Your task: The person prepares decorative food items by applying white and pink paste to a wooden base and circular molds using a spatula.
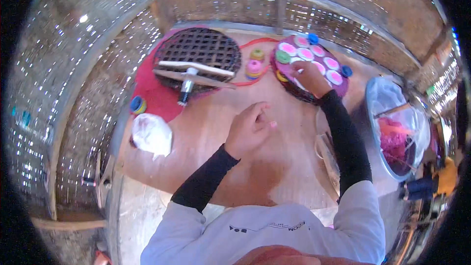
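Note:
A round purple mat (pixel 342 88) lies at the back right of the table, with several pink-and-white discs (pixel 333 64) spread over it. Over its near left part is my right hand (pixel 311 79), fingers pinched together beside the discs; whatever is between the fingertips is too small to make out. My left hand (pixel 249 130) hovers above the middle of the table, fingers half curled and thumb apart, with nothing visible in it. A green round piece (pixel 283 57) sits on the mat's left edge, and blue round pieces (pixel 313 39) stand around its rim.
At the back left, a black lattice disc (pixel 196 44) bears wooden sticks (pixel 211 70) and a silver-black tube (pixel 186 91). Stacked coloured rings (pixel 254 66) stand between the discs. A white plastic bag (pixel 152 136) lies front left. A blue basin (pixel 371 127) with pink material stands right; a person (pixel 439 179) is beyond.

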Available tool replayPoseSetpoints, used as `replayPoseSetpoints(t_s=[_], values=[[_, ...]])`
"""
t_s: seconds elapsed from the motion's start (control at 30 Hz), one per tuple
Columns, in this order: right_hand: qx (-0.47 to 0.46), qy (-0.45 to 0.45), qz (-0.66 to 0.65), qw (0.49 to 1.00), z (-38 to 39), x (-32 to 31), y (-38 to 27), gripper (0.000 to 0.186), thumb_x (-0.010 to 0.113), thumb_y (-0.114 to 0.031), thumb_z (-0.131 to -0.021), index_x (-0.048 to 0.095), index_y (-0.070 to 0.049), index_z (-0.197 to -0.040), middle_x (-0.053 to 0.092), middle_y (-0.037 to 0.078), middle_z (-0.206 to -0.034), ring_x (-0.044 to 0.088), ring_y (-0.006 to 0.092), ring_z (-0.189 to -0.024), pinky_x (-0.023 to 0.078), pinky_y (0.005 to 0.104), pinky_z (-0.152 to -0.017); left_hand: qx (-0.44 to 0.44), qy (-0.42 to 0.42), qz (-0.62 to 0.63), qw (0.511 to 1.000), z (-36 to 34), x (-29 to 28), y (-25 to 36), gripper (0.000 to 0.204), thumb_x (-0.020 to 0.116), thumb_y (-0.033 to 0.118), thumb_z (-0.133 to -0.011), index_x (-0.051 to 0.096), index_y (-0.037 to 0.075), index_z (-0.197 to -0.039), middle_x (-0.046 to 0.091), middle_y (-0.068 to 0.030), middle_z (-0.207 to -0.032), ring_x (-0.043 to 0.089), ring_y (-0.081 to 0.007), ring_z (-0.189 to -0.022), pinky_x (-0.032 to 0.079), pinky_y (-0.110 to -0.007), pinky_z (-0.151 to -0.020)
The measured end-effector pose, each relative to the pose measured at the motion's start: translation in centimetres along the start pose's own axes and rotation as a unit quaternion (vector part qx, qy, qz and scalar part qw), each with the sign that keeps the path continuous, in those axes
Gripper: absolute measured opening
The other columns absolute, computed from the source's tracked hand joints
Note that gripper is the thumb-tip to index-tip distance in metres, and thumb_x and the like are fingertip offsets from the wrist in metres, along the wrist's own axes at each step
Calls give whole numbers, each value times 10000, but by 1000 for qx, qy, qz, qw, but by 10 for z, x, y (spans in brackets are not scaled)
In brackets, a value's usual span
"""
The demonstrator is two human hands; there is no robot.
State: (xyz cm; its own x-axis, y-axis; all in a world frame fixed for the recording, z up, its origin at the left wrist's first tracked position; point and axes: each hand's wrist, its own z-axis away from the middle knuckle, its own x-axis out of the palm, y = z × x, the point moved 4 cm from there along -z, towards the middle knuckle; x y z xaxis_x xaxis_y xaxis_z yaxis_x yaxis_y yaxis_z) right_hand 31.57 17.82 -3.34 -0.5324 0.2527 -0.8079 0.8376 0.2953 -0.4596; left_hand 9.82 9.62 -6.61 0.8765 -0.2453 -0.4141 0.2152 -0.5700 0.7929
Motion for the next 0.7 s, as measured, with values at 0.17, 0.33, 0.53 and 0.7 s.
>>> replayPoseSetpoints(t_s=[0.17,0.33,0.53,0.7], values=[[-112,-68,-61,990,-34,95,-78,591,652,-372,-694,473,-46,-1154,560,152,-921,543,276,-858,418,338,-766,-36,168,-50,984,1,-89,-54,346,640,180,-713,519,42,-1006,517,-44,-724,498,-134,-632,426,-272,-589],[-213,99,129,963,-53,157,-128,943,742,-419,-535,283,-111,-1299,522,124,-979,542,313,-863,425,429,-739,-115,235,-190,946,-7,-212,-92,275,593,258,-742,550,74,-941,557,-71,-706,562,-195,-664,443,-326,-598],[-64,9,127,990,-57,165,-126,590,648,-197,-612,418,-86,-1143,554,139,-886,577,311,-775,469,413,-609,-214,126,-453,856,-36,-262,-142,338,564,357,-724,570,102,-946,610,-111,-837,590,-279,-831,457,-400,-705],[17,63,81,995,2,65,-112,520,646,-181,-626,464,-59,-1098,566,153,-928,565,309,-851,469,419,-671,-288,11,-487,825,-40,-254,-200,371,591,391,-697,580,148,-977,564,-111,-1016,537,-304,-956,420,-463,-784]])
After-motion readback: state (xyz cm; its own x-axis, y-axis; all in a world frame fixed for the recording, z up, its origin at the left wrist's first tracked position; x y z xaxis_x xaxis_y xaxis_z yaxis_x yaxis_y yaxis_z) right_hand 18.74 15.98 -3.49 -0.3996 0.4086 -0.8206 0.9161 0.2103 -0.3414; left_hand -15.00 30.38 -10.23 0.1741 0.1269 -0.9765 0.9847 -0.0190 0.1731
